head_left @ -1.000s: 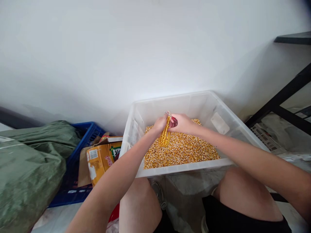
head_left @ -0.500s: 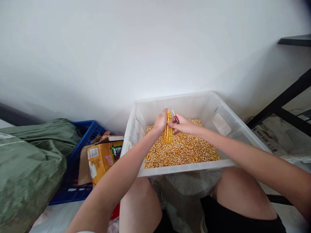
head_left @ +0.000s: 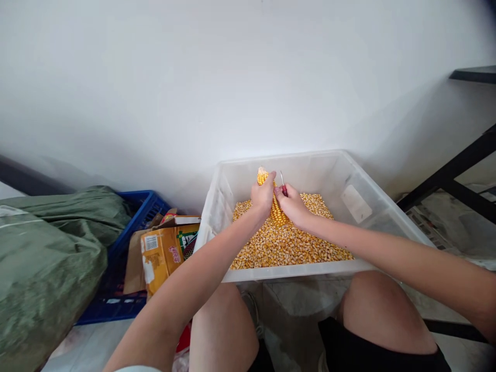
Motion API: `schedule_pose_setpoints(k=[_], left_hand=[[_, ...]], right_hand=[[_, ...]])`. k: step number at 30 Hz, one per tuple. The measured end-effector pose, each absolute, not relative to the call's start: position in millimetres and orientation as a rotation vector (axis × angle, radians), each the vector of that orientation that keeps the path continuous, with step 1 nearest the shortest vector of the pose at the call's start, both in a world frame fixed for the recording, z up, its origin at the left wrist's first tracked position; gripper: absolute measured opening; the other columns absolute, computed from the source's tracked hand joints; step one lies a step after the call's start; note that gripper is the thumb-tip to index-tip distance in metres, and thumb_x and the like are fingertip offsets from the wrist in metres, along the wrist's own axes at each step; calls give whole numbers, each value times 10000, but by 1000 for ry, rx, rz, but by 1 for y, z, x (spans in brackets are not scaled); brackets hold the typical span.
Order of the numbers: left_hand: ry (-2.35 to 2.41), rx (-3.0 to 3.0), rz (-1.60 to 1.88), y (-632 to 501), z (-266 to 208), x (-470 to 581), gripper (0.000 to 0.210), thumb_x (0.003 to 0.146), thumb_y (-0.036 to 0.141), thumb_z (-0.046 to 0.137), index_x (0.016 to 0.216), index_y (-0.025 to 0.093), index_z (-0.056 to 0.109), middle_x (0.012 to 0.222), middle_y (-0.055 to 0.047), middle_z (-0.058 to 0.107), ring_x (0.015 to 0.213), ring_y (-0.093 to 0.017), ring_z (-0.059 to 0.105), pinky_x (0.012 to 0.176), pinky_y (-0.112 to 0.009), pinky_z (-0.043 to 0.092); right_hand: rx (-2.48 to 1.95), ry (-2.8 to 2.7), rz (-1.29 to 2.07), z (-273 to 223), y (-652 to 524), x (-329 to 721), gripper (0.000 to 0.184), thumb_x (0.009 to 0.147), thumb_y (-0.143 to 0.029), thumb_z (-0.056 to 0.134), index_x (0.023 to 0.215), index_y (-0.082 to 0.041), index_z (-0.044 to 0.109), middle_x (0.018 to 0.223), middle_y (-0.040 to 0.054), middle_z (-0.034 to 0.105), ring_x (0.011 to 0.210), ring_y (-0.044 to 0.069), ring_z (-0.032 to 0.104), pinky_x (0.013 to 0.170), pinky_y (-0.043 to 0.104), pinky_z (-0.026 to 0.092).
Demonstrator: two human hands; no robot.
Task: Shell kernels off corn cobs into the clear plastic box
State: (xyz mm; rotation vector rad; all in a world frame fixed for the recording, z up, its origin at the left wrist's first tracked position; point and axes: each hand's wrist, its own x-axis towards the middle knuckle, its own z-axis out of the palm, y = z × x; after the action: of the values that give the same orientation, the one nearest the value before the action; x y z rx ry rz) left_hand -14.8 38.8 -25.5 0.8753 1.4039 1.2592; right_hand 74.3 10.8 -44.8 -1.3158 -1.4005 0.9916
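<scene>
- Yellow corn cob (head_left: 278,214) is held over the translucent plastic tub (head_left: 294,271), above a bed of loose kernels (head_left: 290,250).
- Change against half a second ago: the cob was near upright; now its pale tip leans to the person's left. The left hand (head_left: 263,194) has come across its front.
- Red-handled pointed tool (head_left: 284,190): its shaft lay over the cob's tip a second ago. From where I stand it now points up, the metal end apart from the cob.
- Reading (judgement): a regrip or turn of the cob; the point is not working the rows at this instant. Visible rows look mostly full.
- Left grip: fingers closed round the cob's middle, thumb up. Tip projects above the fist, thick end below, slanting toward the right hand (head_left: 292,206).
- Right grip: curled closed on the tool handle; its thumb side seems to touch the cob's right flank, though exact contact is hidden.
- Cob's lower end: just over the kernels; cannot tell whether it touches them.
</scene>
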Motion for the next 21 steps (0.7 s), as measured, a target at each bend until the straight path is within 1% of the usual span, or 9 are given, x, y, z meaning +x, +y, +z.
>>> schedule_pose_setpoints(k=[2,4,7,9,11,13,15,18,21], left_hand=[[1429,875,1305,39,-26,-14,410,719,562,682,819,174,597,707,-40,591,728,-195,605,631,-294,455],[1434,857,1326,40,-27,-14,405,715,555,694,807,174,592,703,-38,589,724,-194,611,634,-294,463],[1344,775,1284,41,-22,-18,393,735,541,683,828,174,577,660,-22,565,673,-184,613,619,-294,477],[1240,756,1250,41,-16,-22,382,744,528,682,827,174,564,627,-7,542,602,-168,594,591,-296,481],[1171,791,1226,41,-9,-28,387,748,536,683,806,176,552,618,-5,541,544,-152,569,567,-300,481],[1185,835,1208,41,-5,-34,415,751,570,676,798,179,545,632,-22,569,524,-153,570,558,-309,484],[1232,855,1197,42,-5,-41,444,753,605,663,817,181,548,656,-47,600,535,-169,592,556,-318,486],[1275,884,1206,46,-9,-48,455,747,617,665,827,183,555,667,-58,611,538,-177,598,555,-325,482],[1257,918,1206,51,-13,-50,449,745,619,664,805,188,553,653,-57,603,532,-173,585,564,-330,478]], right_hand=[[-1328,-1376,986,-45,11,73,293,890,-487,481,759,-240,396,710,-16,475,674,160,466,631,287,380],[-1334,-1359,1017,-44,12,73,308,892,-499,496,757,-238,402,708,-14,481,668,159,475,615,281,383],[-1343,-1466,1109,-33,18,78,390,899,-605,479,780,-237,428,708,-1,523,652,164,505,570,273,383],[-1358,-1667,1094,-20,21,87,438,927,-654,400,811,-236,464,737,20,576,648,173,531,554,276,375],[-1398,-1878,882,-7,20,98,430,977,-594,332,797,-232,480,752,38,598,649,178,533,564,286,346],[-1410,-2052,604,4,15,111,372,1001,-475,342,751,-227,463,676,28,564,602,171,489,562,299,289],[-1386,-2177,437,11,9,120,318,988,-383,383,727,-222,466,606,10,523,553,159,439,554,311,240],[-1355,-2287,399,16,0,124,288,954,-335,443,711,-219,545,569,1,516,516,143,403,548,316,214],[-1362,-2356,383,17,-3,120,293,942,-325,463,737,-232,650,575,10,556,490,134,378,550,316,203]])
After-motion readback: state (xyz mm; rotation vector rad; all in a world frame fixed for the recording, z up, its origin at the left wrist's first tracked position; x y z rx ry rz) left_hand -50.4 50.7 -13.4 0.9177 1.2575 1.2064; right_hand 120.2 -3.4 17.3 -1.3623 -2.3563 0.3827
